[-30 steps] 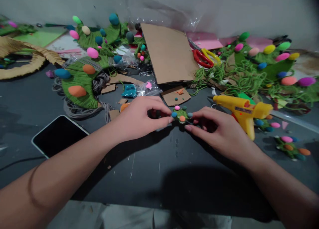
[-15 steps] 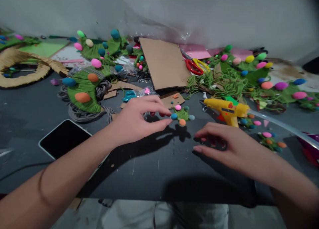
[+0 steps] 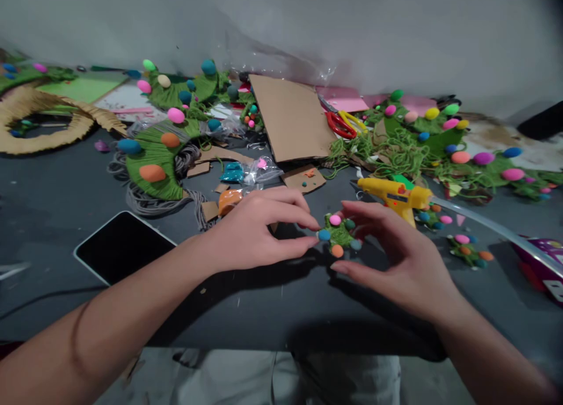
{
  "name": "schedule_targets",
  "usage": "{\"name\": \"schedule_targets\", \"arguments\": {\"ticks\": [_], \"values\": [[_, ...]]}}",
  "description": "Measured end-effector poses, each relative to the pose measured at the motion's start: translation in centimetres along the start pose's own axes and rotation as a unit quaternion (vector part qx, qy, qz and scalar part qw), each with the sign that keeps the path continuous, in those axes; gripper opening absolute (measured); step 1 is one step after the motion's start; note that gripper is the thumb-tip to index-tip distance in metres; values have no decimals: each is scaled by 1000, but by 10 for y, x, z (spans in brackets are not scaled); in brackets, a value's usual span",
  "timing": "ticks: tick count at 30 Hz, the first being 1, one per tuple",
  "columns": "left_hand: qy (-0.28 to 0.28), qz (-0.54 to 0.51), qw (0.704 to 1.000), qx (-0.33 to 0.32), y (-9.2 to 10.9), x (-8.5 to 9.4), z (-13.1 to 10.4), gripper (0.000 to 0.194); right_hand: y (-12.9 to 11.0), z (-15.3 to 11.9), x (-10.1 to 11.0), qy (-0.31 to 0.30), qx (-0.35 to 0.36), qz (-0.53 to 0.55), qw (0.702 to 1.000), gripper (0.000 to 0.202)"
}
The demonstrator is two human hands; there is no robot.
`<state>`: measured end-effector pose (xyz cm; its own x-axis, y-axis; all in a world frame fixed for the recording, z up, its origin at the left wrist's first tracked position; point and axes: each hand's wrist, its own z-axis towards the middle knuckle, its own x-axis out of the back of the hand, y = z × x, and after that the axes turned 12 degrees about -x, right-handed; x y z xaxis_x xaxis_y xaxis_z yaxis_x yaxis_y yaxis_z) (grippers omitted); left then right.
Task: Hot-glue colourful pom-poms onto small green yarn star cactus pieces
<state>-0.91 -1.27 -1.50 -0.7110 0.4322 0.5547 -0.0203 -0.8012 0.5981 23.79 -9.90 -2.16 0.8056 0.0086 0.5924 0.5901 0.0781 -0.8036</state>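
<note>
Dark bench (image 3: 272, 299) is cluttered; left hand (image 3: 255, 229) pinches the little green pom-pom ornament (image 3: 338, 235), right hand (image 3: 396, 258) cups it loosely, glue gun (image 3: 396, 195) nearby.

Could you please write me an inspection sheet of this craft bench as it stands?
Surface: dark table, specked with pale flecks.
Job's things: small green ornament with coloured balls, pinched by left hand; right hand cups it.
Clutter: yellow glue gun, phone, cardboard sheet, scissors, green yarn pieces with foam eggs.
Grippers: left fingers closed on the ornament; right fingers curled, open.
Cables: thin dark cable at the left edge.
Surroundings: plain grey wall behind.
</note>
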Motion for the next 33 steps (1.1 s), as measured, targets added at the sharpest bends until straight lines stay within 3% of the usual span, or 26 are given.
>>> {"name": "schedule_targets", "arguments": {"ticks": [7, 22, 29, 33], "values": [[-17, 12, 1000, 11, 1, 2, -1, 12, 5, 0, -13, 35, 43, 0, 998, 70], [-24, 19, 999, 25, 1, 0, -1, 12, 6, 3, -16, 74, 88, -16, 993, 72], [-39, 14, 998, 44, 2, 1, -2, 15, 5, -6, -11, 82, 58, -38, 994, 70], [-59, 26, 996, 65, -1, 3, -2, 22, 13, -34, -3, 99, -2, -82, 992, 66]]}}
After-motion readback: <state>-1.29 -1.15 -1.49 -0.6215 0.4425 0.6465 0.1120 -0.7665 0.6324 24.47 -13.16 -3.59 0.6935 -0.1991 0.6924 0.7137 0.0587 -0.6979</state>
